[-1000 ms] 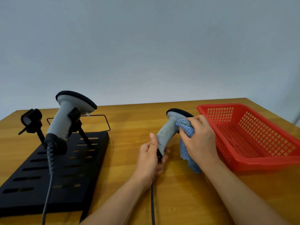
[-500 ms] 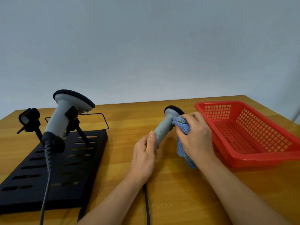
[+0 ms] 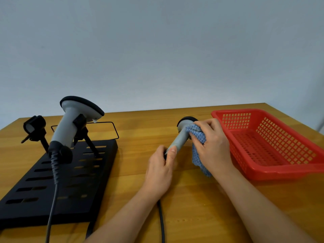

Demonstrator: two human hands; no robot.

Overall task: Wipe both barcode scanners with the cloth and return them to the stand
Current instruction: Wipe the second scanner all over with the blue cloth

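Scanner held over the table, cloth pressed to its neck

The left hand grips the handle of the grey scanner; the right hand curls round the blue cloth against it. Left: second scanner clipped on black stand. Right: red basket.

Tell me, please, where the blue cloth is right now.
In the head view, the blue cloth is right of centre, gripped by the right hand against the handheld scanner, just left of the red basket.
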